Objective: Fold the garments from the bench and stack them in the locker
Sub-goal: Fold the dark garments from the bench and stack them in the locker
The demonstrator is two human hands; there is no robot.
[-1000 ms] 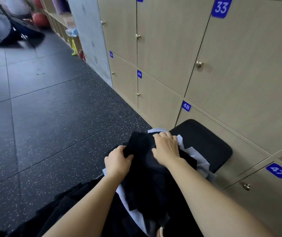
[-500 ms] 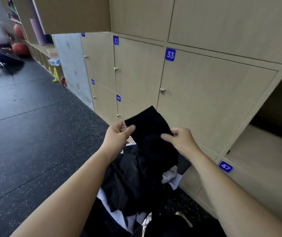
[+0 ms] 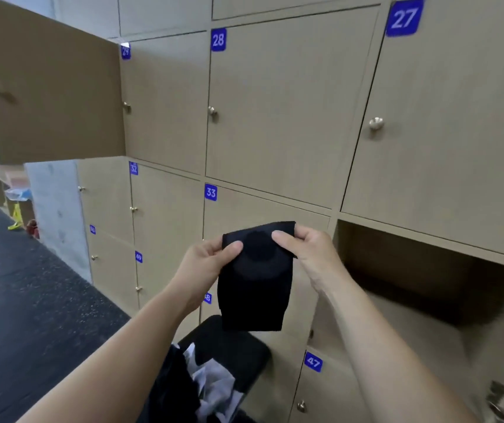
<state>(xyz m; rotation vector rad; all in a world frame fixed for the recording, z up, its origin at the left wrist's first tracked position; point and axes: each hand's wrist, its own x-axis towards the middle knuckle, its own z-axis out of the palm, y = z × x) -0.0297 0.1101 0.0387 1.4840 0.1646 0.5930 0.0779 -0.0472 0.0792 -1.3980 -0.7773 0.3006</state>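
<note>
From the head camera we see both hands raised in front of the wall of lockers, with a small black garment [image 3: 254, 296] held up between them. The left hand [image 3: 205, 267] pinches the garment's upper left corner, thumb on the near face and the other fingers curled behind the cloth. The right hand [image 3: 308, 254] pinches the upper right corner in the same way, thumb on the front. The garment hangs flat and doubled below the two grips, clear of everything beneath it, its top edge just under the plate numbered 33 [image 3: 210, 192].

Below the hands we see the black padded bench [image 3: 240, 349] standing against the lower lockers. A loose pile of garments [image 3: 214, 389], black and pale grey, lies on its near end.

To the right of the right hand the open locker [image 3: 397, 315] shows a bare wooden bottom and a shadowed back. It sits above the door marked 47 [image 3: 313, 361].

At upper left a locker door [image 3: 49, 87] stands swung open. The dark speckled floor [image 3: 31, 300] runs along the left side.
</note>
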